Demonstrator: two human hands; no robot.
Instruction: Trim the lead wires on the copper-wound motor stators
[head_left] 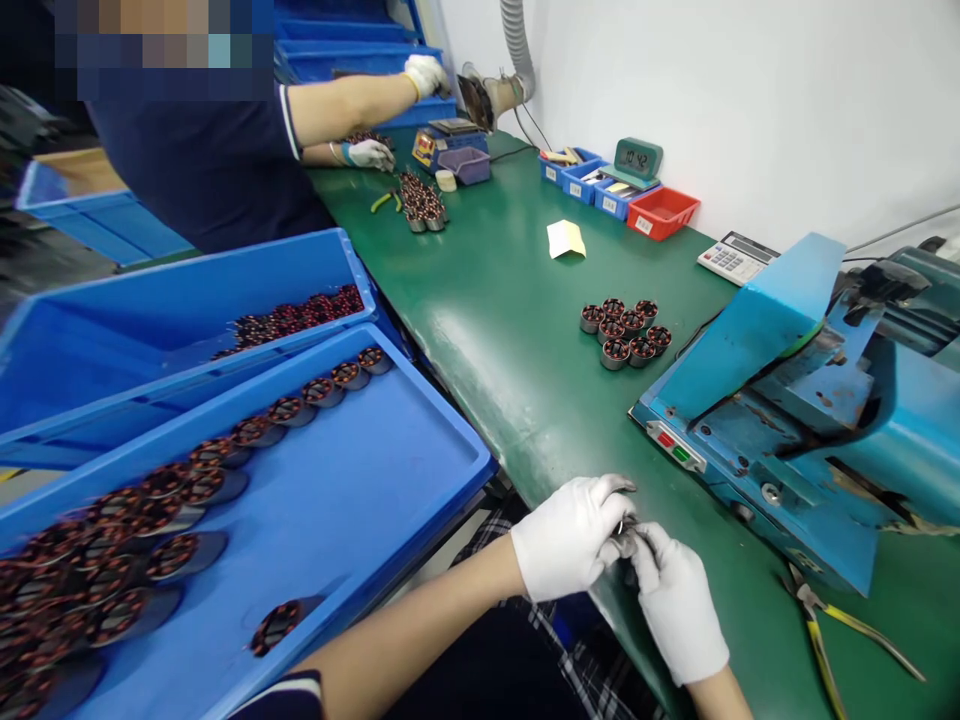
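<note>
At the green bench's (487, 300) edge, the gloved left hand (566, 540) and right hand (679, 600) hold a small part (625, 528) between them, fingertips closed on it, mostly hiding it from me. Pliers (807, 598) lie rightward, beside a blue machine (780, 400).

Green digital clock (639, 160) reads 10:42 beside three small blue bins (578, 189) and a red bin (651, 223) along a white wall (675, 70) | calculator (739, 260) lies just past it | creased pale-yellow paper (566, 240) rests in front of the row | ribbed gray duct (517, 38) hangs at the wall near a co-worker (210, 165) in dark short sleeves
</note>
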